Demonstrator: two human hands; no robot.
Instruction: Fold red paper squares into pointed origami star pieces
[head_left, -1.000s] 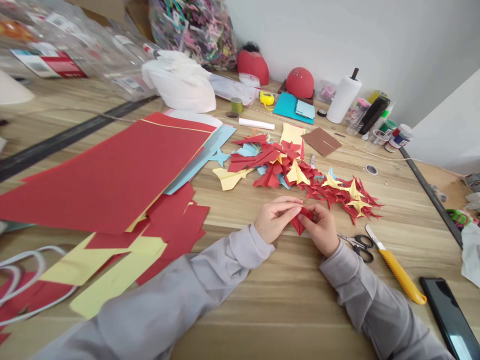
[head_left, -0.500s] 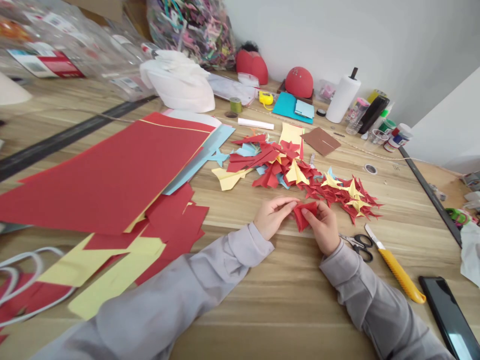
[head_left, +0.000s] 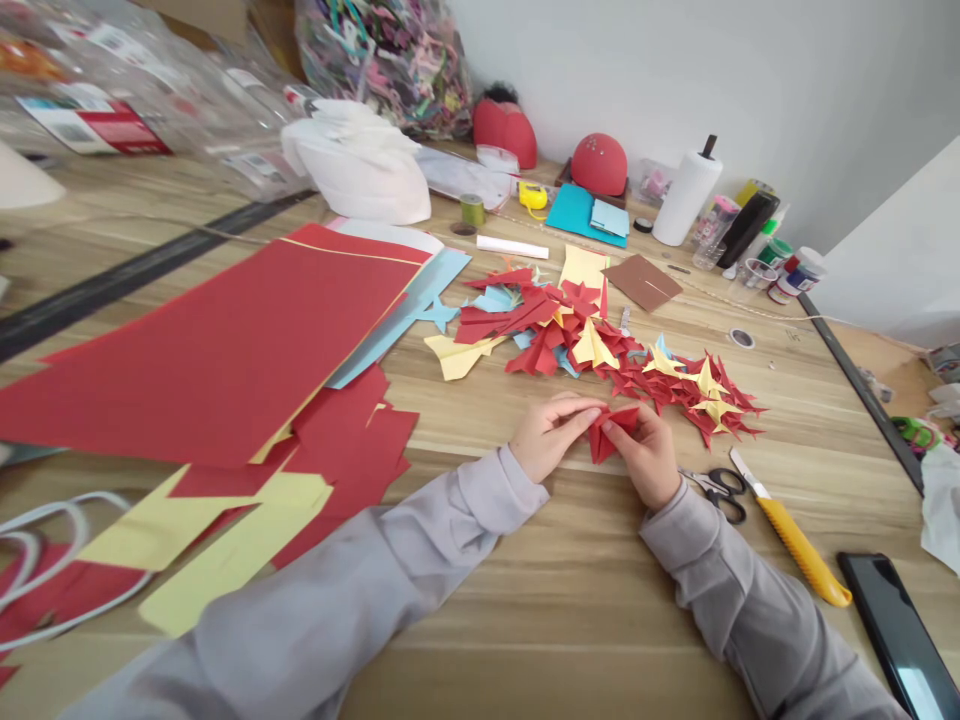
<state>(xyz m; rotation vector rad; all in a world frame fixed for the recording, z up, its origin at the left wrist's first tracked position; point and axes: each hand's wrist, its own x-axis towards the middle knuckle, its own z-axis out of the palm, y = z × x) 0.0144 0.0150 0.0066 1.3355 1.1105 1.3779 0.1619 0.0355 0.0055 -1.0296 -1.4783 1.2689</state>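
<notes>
A small piece of folded red paper [head_left: 613, 442] is held just above the wooden table, between my two hands. My left hand [head_left: 553, 432] pinches its left edge between thumb and fingers. On the other side, my right hand [head_left: 646, 450] grips it, thumb pressed on the front face and fingers behind. Just beyond my hands lies a pile of folded red, yellow and blue paper shapes [head_left: 592, 345]. Black-handled scissors [head_left: 724, 488] rest to the right of my right hand, beside a yellow utility knife [head_left: 802, 550].
Large red sheets [head_left: 217, 350] and yellow strips [head_left: 240, 560] cover the left side. A phone [head_left: 900, 630] lies at the lower right. Bottles [head_left: 799, 275], a white roll [head_left: 686, 197] and a yellow tape measure [head_left: 532, 196] stand along the back.
The folded red paper has changed shape a little between my fingers, its top now spread wider. My left fingertips have shifted slightly right; everything else looks the same.
</notes>
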